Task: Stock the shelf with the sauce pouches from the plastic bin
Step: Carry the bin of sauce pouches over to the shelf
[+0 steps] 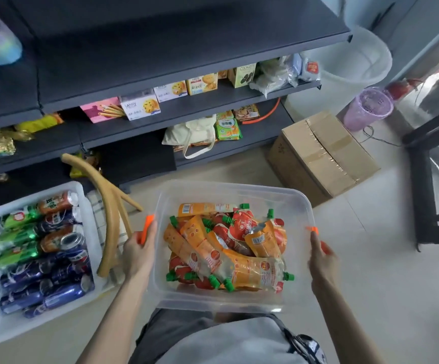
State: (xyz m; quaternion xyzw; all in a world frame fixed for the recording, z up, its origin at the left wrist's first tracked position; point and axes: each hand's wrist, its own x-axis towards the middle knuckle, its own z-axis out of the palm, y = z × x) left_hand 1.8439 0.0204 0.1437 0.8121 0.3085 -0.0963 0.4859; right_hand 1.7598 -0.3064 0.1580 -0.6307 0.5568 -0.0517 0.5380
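Observation:
A clear plastic bin (pixel 286 203) hangs in front of me above the floor. It holds several orange and red sauce pouches (pixel 229 248) with green caps, piled loosely. My left hand (pixel 138 249) grips the bin's left rim, thumb over the edge. My right hand (pixel 321 254) holds the right rim, fingers reaching along the wall. The dark grey shelf unit (pixel 176 48) stands ahead, with its wide upper board bare in the middle.
A white tray of drink cans (pixel 42 248) lies on the floor at left, beside a tan wooden chair frame (pixel 110 232). Biscuit boxes (pixel 171 91) and snack packs fill lower shelves. A cardboard box (pixel 323 156), a white bucket (pixel 355 61) and a purple bin (pixel 368 107) stand at right.

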